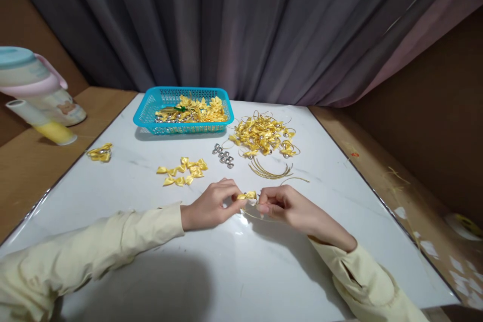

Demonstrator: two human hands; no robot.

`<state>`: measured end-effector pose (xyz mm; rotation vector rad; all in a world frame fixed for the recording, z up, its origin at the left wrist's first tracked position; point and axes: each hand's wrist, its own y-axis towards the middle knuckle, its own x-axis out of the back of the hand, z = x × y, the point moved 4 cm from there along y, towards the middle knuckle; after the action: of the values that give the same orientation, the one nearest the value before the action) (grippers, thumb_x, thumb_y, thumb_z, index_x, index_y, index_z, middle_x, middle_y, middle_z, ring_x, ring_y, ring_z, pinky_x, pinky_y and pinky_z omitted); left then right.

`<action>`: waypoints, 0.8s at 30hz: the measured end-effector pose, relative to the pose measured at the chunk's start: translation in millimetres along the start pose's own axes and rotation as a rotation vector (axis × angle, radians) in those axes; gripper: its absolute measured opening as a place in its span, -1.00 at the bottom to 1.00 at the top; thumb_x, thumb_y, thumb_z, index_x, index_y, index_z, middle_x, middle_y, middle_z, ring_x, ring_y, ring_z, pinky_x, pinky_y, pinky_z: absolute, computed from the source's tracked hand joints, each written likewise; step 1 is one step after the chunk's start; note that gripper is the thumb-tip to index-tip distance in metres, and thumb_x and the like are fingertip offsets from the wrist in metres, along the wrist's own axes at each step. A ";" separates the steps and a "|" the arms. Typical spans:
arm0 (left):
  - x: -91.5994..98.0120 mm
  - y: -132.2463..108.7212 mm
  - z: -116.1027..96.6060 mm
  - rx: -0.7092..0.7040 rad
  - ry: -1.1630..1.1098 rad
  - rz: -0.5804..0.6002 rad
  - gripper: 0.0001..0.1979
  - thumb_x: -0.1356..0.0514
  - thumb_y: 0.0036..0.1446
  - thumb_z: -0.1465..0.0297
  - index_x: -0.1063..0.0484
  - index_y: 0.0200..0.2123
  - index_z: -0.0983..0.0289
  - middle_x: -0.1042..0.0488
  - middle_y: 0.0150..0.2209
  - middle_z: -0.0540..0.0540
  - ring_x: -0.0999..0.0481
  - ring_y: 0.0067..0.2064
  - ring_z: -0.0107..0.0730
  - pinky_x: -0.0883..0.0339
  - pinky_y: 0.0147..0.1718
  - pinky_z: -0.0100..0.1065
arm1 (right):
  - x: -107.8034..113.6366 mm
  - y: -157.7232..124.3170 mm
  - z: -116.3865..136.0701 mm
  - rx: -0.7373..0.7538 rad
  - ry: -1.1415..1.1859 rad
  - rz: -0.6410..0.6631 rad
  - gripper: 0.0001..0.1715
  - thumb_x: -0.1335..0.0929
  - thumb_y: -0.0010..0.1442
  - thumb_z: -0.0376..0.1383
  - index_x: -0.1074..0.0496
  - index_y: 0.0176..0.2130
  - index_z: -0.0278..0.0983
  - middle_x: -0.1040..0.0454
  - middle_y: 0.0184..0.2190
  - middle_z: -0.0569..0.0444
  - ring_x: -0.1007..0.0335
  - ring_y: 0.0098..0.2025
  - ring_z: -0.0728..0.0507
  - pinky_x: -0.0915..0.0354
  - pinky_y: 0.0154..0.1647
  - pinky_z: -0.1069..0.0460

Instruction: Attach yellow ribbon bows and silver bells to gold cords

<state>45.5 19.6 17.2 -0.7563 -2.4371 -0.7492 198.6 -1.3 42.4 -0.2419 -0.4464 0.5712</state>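
Observation:
My left hand (218,203) pinches a small yellow ribbon bow (247,195) between thumb and fingertips, above the white tabletop. Close on its right, my right hand (289,207) is closed with thumb and forefinger pressed together on a thin gold cord (260,218), which curves below the bow toward the left fingertips. How the cord meets the bow is hidden by the fingers. Beyond the hands lie loose yellow bows (182,171), a cluster of silver bells (223,155) and several cut gold cords (269,172).
A blue basket (140,116) at the back holds more bows and silver pieces. To its right is a heap of bows with cord loops (260,133). One bundle (100,152) lies far left, near a bottle (56,103) and a yellow spool (56,131). Paper scraps (429,248) lie right.

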 end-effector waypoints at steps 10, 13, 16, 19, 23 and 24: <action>-10.0 -1.7 -2.9 -0.087 0.056 0.106 -0.80 -0.02 0.11 0.50 -0.21 -0.56 0.28 -0.30 -0.56 0.02 -0.27 -0.45 -0.44 -0.19 -0.37 -0.39 | -18.0 2.1 4.9 0.076 -0.008 -0.022 -0.77 -0.29 0.10 -0.26 -0.26 -0.53 -0.32 -0.12 -0.65 0.22 0.05 -0.57 0.05 0.09 -0.56 0.13; -11.8 -3.2 -8.9 -0.204 0.095 0.173 -0.78 0.01 0.15 0.50 -0.21 -0.55 0.28 -0.28 -0.57 0.03 -0.26 -0.45 -0.42 -0.18 -0.32 -0.35 | -13.9 2.7 4.5 0.016 0.177 -0.056 -0.67 -0.34 0.07 -0.14 -0.27 -0.52 -0.33 -0.12 -0.64 0.22 0.09 -0.57 0.06 0.13 -0.56 0.12; -11.5 -4.7 -14.7 -0.288 0.138 0.204 -0.77 0.04 0.19 0.49 -0.25 -0.52 0.30 -0.30 -0.56 0.06 -0.25 -0.43 -0.39 -0.18 -0.33 -0.34 | -10.2 4.6 2.0 -0.014 0.288 -0.067 -0.61 -0.38 0.01 -0.08 -0.25 -0.53 -0.33 -0.06 -0.66 0.26 0.14 -0.59 0.08 0.19 -0.57 0.12; -10.4 -6.2 -17.9 -0.344 0.142 0.204 -0.78 0.04 0.20 0.49 -0.28 -0.48 0.31 -0.35 -0.54 0.10 -0.26 -0.41 -0.37 -0.18 -0.33 -0.32 | -6.6 6.4 -0.8 -0.040 0.323 -0.072 -0.61 -0.39 0.00 -0.09 -0.25 -0.54 -0.33 -0.04 -0.68 0.27 0.16 -0.61 0.09 0.21 -0.60 0.12; -5.6 -5.3 -14.7 -0.283 0.030 0.137 -0.82 -0.01 0.18 0.49 -0.32 -0.45 0.34 -0.37 -0.52 0.12 -0.31 -0.40 -0.38 -0.21 -0.31 -0.31 | 0.7 5.8 -5.0 -0.091 0.322 -0.092 -0.65 -0.38 0.03 -0.13 -0.24 -0.54 -0.32 -0.01 -0.71 0.30 0.20 -0.66 0.11 0.24 -0.65 0.13; -3.3 -4.1 -12.6 -0.230 -0.008 0.099 -0.82 -0.03 0.18 0.48 -0.33 -0.46 0.34 -0.37 -0.52 0.11 -0.32 -0.40 -0.39 -0.21 -0.32 -0.32 | 2.7 5.2 -5.6 -0.095 0.319 -0.093 -0.66 -0.37 0.04 -0.13 -0.24 -0.53 -0.32 0.00 -0.72 0.30 0.21 -0.67 0.11 0.25 -0.66 0.13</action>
<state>48.9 7.7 23.1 -0.9606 -2.3262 -0.9993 200.8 3.9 36.6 -0.3942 -0.1741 0.4109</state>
